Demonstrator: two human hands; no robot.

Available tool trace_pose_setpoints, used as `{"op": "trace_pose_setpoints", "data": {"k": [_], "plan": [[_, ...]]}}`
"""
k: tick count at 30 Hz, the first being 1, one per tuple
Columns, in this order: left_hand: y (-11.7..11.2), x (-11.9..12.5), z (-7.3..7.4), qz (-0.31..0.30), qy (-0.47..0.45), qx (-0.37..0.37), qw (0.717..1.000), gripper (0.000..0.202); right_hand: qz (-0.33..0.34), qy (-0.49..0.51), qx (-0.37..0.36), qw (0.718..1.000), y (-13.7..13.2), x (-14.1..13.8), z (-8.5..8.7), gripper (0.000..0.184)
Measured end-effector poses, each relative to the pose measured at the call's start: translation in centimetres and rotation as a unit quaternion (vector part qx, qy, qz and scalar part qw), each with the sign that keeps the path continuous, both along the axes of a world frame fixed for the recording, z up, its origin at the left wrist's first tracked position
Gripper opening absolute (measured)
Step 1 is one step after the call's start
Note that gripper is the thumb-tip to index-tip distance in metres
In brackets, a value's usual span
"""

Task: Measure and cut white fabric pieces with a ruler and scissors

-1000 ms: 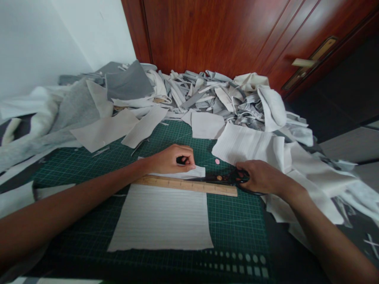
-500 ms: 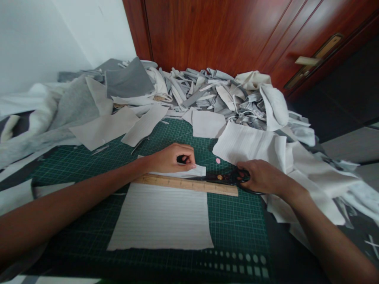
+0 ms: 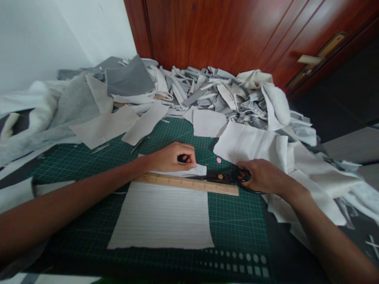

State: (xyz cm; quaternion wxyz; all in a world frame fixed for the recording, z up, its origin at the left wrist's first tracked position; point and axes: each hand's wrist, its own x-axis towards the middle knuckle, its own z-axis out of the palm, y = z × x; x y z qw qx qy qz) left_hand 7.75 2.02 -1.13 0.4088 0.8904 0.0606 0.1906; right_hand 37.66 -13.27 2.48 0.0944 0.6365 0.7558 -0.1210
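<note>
A white ribbed fabric piece (image 3: 162, 215) lies flat on a green cutting mat (image 3: 237, 221). A wooden ruler (image 3: 189, 183) rests across its far edge. My left hand (image 3: 171, 157) is curled shut, pinching the narrow strip of fabric (image 3: 194, 170) that sticks out beyond the ruler. My right hand (image 3: 260, 176) grips the handles of dark scissors (image 3: 220, 177), whose blades lie along the ruler's far side and reach the strip's right end.
A heap of grey and white fabric scraps (image 3: 219, 94) fills the mat's far side, with larger white pieces (image 3: 299, 165) at the right. A small pink dot (image 3: 218, 160) lies on the mat. A red-brown wooden door (image 3: 237, 31) stands behind.
Hardly anything differs; both hands hold their places, and the view has shifted very slightly.
</note>
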Motion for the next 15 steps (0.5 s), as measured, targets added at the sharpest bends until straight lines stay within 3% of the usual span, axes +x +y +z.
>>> {"op": "trace_pose_setpoints", "data": {"k": [15], "plan": [[-0.09, 0.0, 0.09, 0.007, 0.011, -0.007, 1.0, 0.016, -0.004, 0.001, 0.004, 1.0, 0.02, 0.23, -0.3, 0.01]]}}
